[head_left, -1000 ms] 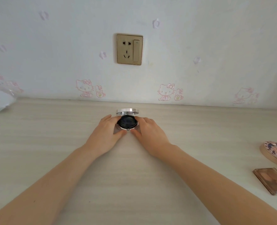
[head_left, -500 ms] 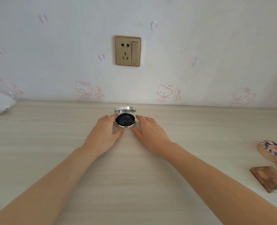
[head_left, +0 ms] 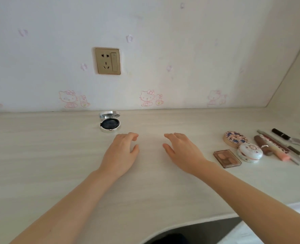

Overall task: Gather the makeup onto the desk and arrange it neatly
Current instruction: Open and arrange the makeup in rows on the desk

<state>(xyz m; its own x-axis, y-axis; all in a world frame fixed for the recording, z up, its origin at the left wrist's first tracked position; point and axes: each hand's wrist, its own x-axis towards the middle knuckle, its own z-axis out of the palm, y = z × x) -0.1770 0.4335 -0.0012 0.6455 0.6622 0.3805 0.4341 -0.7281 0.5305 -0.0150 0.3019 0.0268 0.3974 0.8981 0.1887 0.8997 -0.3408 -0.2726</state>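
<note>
on desk [head_left: 40,155] | cushion compact [head_left: 109,122] lid up, at 11 o'clock of left hand [head_left: 121,152] | left hand, right hand [head_left: 182,154]: fingers relaxed, empty

Open compact [head_left: 109,122] at desk [head_left: 40,155] rear, below wall socket [head_left: 107,61]; remaining makeup, apparently tubes [head_left: 276,145] and cases [head_left: 249,152], grouped right.

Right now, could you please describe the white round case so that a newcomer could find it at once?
On the desk, look to the right end. The white case sits just right of the brown palette and in front of the flat round compact. It alone is domed and white.
</note>
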